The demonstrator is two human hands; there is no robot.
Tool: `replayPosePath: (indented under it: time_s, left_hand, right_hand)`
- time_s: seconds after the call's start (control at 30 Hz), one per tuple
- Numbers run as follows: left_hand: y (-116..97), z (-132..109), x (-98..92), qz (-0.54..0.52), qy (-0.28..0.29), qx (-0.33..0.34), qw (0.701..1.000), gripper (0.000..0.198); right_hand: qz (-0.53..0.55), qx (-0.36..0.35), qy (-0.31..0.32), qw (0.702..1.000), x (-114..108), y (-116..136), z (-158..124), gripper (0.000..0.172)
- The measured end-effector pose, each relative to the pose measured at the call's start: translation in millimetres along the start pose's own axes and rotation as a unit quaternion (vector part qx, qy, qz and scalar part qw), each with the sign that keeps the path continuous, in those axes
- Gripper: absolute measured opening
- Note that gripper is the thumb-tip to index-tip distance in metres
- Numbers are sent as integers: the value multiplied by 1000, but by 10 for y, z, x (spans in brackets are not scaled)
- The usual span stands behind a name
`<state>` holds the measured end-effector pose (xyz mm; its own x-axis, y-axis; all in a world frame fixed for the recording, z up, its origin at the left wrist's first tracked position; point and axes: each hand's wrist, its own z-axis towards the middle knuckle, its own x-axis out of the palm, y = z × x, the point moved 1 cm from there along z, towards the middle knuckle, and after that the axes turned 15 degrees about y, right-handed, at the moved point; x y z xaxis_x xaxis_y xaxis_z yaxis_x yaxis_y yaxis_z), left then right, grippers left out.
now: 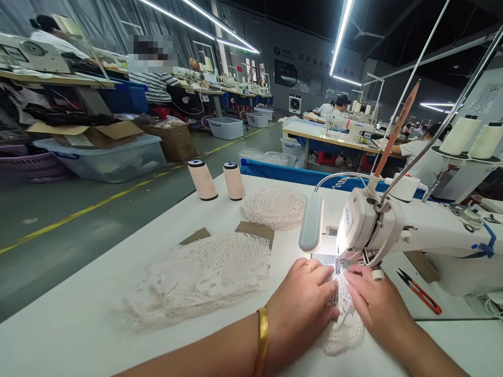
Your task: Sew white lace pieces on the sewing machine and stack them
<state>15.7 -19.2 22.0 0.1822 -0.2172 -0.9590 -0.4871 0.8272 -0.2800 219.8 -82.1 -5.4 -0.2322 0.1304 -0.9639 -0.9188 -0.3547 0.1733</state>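
Observation:
A piece of white lace (343, 335) lies under the needle area of a white sewing machine (357, 220), lit by its lamp. My left hand (301, 301), with a gold bangle and a ring, grips the lace's left side, its fingers bent beside the presser foot. On the other side my right hand (375, 298) has its thumb and fingers closed on the lace edge. The fingertips partly cover the lace, and the needle point is hard to make out. Left of my hands lies a stack of white lace pieces (212, 277), with a rounder lace pile (275, 207) behind.
Two cream thread cones (202, 180) stand at the table's back edge. Orange-handled thread snips (420, 292) lie right of the machine. A gooseneck lamp (312, 225) hangs left of the machine head. Other people work at machines beyond; plastic bins (113, 159) stand on the floor.

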Motion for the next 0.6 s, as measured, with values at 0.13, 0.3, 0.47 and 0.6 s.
replayPosePath:
  time_s: [0.13, 0.3, 0.47, 0.6]
  left_hand:
    - [-44, -148, -101, -12, 72, 31, 997, 53]
    - [-1, -129, 63, 0, 6, 60, 998, 15]
    - [56, 56, 132, -123, -41, 19, 991, 20]
    - [76, 174, 71, -183, -40, 5, 982, 15]
  right_hand:
    - [87, -80, 115, 986, -237, 102, -109, 39]
    - [107, -116, 132, 979, -289, 175, -75, 12]
    - [163, -73, 3, 984, -144, 137, -34, 18]
    - [171, -19, -88, 981, -93, 152, -15, 21]
